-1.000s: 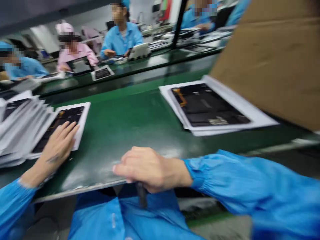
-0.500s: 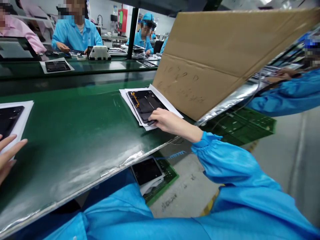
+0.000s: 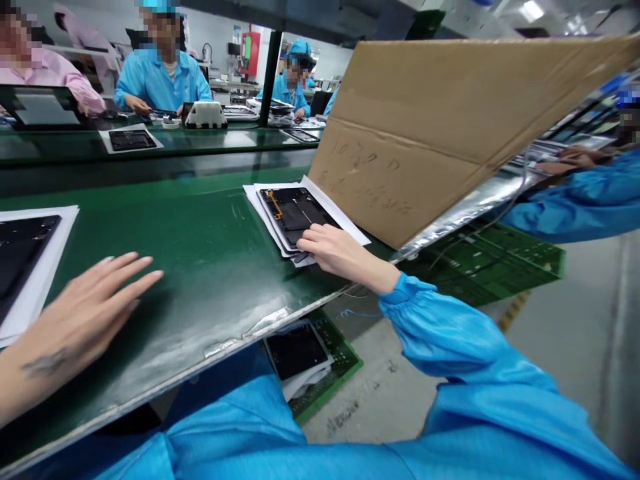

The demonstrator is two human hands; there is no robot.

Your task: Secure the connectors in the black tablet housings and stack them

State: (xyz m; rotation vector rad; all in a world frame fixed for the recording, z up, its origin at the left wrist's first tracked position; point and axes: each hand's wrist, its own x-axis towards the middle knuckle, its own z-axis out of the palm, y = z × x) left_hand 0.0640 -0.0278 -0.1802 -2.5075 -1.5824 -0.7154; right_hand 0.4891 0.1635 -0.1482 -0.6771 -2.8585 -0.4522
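Note:
My left hand [image 3: 97, 307] is over the green bench top [image 3: 200, 247], fingers stretched out and holding nothing. Left of it, an opened tablet [image 3: 23, 257] lies on a white sheet [image 3: 60, 230]. My right hand [image 3: 325, 248] is closed at the near corner of another opened tablet [image 3: 297, 217], which has an orange flex cable [image 3: 275, 205]. A small dark object [image 3: 301, 257] shows under the right fingertips; its kind is unclear. Beneath that tablet are white sheets [image 3: 257, 203] and what looks like another thin panel.
A large cardboard sheet [image 3: 400, 133] leans at the right end of the bench. Below the edge, a tablet [image 3: 297, 350] sits on a green crate [image 3: 345, 360]. Co-workers in blue [image 3: 163, 83] and pink sit across, beside a second green bench [image 3: 200, 140]. A blue sleeve [image 3: 575, 207] is at right.
My left hand has come rightward from the left tablet over the bench top. The right hand stays at its tablet's near corner. The view has shifted slightly.

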